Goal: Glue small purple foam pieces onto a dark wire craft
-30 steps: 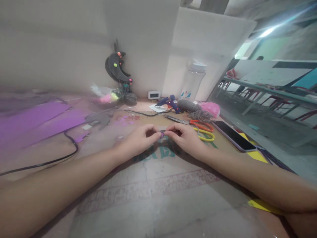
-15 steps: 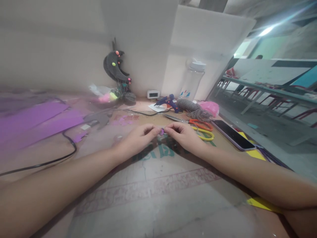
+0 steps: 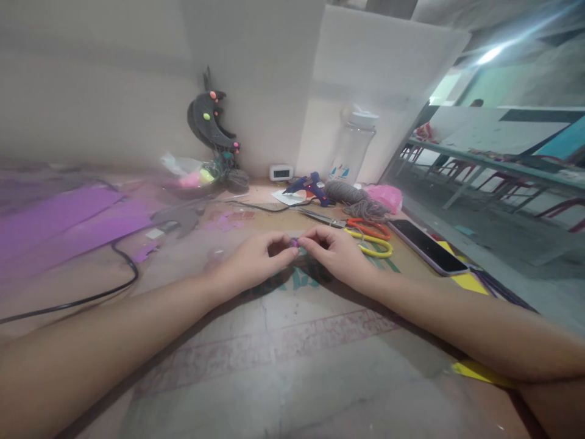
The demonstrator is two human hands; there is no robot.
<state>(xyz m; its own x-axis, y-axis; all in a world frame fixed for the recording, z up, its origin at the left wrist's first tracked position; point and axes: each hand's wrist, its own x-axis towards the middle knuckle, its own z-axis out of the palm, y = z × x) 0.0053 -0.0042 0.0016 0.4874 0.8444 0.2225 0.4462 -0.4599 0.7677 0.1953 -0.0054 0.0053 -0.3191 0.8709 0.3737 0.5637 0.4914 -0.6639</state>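
Observation:
Between my fingertips is a small purple piece (image 3: 295,242), perhaps rolled felt or foam; its exact shape is too small to make out. My left hand (image 3: 259,256) pinches it from the left with thumb and forefinger. From the other side my right hand (image 3: 333,251) also grips it between thumb and fingertips. Both hands are just above the cardboard-covered table (image 3: 274,341). Behind my right hand lie scissors with orange handles (image 3: 369,228) and others with yellow handles (image 3: 375,246).
A blue glue gun (image 3: 307,186), grey yarn (image 3: 350,194), a small clock (image 3: 280,173) and a clear bottle (image 3: 351,149) stand at the back. A phone (image 3: 427,246) lies right. Purple sheets (image 3: 73,222) and a black cable (image 3: 130,277) are left. A dark crescent ornament (image 3: 208,122) hangs behind.
My left forefinger and thumb have spread a little around the purple piece, and my right fingertips have shifted slightly left. The whole view has moved a little; the other things lie as before.

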